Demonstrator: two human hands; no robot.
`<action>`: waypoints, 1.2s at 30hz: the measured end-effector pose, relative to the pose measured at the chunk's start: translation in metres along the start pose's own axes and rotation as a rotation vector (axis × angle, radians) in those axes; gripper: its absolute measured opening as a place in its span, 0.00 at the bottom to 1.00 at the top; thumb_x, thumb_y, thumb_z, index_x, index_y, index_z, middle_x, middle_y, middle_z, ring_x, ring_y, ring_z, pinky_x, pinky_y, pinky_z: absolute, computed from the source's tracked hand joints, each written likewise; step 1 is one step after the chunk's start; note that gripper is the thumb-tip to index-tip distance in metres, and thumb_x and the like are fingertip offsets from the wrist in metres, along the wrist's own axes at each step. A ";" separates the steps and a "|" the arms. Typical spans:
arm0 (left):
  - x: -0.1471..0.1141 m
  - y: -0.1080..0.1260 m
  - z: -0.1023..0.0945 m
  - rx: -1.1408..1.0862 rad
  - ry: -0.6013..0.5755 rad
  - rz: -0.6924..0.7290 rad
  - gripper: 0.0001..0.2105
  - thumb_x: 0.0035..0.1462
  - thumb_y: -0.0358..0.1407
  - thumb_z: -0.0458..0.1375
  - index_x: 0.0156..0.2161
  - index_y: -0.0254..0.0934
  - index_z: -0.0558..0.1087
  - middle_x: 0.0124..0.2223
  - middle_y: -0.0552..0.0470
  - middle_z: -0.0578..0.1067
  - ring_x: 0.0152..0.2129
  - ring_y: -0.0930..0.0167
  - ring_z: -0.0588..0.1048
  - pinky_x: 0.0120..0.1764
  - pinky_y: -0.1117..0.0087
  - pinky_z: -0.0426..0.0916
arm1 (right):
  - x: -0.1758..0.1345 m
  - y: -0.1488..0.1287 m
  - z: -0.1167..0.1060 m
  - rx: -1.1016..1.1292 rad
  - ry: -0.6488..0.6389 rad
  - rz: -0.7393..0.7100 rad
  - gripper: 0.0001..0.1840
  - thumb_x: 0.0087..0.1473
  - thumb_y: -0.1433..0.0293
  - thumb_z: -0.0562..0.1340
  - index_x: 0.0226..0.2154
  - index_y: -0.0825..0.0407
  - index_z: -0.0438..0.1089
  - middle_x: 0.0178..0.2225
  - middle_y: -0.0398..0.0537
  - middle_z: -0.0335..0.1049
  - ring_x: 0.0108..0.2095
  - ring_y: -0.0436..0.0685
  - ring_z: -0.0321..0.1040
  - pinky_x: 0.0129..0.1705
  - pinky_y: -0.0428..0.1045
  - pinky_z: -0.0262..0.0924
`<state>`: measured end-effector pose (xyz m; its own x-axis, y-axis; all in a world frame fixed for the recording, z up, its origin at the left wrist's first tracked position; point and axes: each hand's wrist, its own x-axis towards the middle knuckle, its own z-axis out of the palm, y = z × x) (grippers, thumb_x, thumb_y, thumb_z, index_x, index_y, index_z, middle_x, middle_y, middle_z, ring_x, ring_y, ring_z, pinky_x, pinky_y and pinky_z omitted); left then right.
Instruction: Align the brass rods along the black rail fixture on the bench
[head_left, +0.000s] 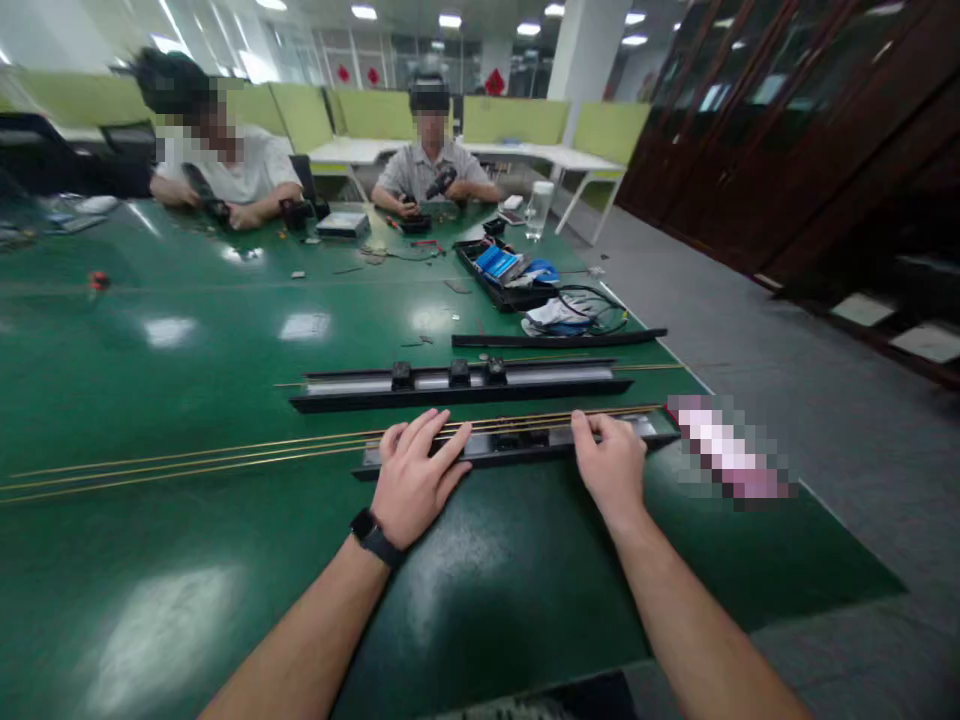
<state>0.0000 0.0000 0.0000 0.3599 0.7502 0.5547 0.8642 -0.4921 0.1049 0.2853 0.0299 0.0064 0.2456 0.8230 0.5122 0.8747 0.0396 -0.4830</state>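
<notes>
A black channel-shaped rail (517, 458) lies in front of me, with dark blocks (534, 438) partly visible inside it. Several long, thin brass-coloured rods (225, 450) run along its top and stretch far to the left. My left hand (415, 468), wearing a black watch (373, 533), rests over the rail's left part with fingers spread across the rods. Near the right end, my right hand (613, 462) has its fingers curled and closed at the rods, though its fingertips are partly hidden. Behind lies a second rail (457, 398) with three black blocks inside.
Beyond the second rail are a dark strip (559, 340), a white glove (559, 312) with cables, and a black tray (487, 280) holding blue items. A pink blurred object (731, 450) lies at the right table edge. Two people sit across the green table (225, 600), holding tools.
</notes>
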 end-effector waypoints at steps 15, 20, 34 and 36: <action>0.001 0.000 -0.001 -0.020 0.017 -0.003 0.21 0.64 0.42 0.59 0.62 0.48 0.69 0.63 0.42 0.70 0.61 0.57 0.67 0.59 0.51 0.57 | -0.001 -0.005 -0.003 0.079 -0.022 0.078 0.25 0.60 0.49 0.58 0.22 0.49 0.69 0.27 0.50 0.75 0.36 0.64 0.69 0.45 0.57 0.55; 0.000 0.000 0.000 -0.019 0.009 -0.004 0.22 0.64 0.43 0.59 0.62 0.49 0.68 0.64 0.43 0.70 0.61 0.57 0.67 0.59 0.51 0.57 | 0.000 -0.005 -0.003 0.075 -0.013 0.093 0.25 0.60 0.49 0.57 0.21 0.49 0.68 0.27 0.51 0.75 0.35 0.64 0.68 0.43 0.56 0.55; 0.001 0.000 -0.001 -0.021 0.012 -0.002 0.22 0.64 0.43 0.59 0.62 0.49 0.69 0.63 0.42 0.70 0.61 0.57 0.67 0.58 0.51 0.57 | 0.001 -0.002 -0.004 0.034 0.004 0.081 0.24 0.61 0.52 0.57 0.20 0.48 0.67 0.25 0.49 0.73 0.32 0.62 0.66 0.39 0.54 0.53; 0.000 0.000 0.000 -0.023 0.008 -0.005 0.22 0.64 0.42 0.59 0.62 0.49 0.69 0.63 0.42 0.70 0.61 0.57 0.67 0.58 0.50 0.57 | 0.002 -0.001 -0.004 0.027 0.014 0.083 0.24 0.61 0.53 0.57 0.20 0.48 0.66 0.24 0.49 0.72 0.32 0.62 0.66 0.39 0.54 0.53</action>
<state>0.0003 0.0000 0.0005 0.3528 0.7489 0.5610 0.8576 -0.4985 0.1262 0.2863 0.0291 0.0107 0.3225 0.8161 0.4796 0.8399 -0.0130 -0.5426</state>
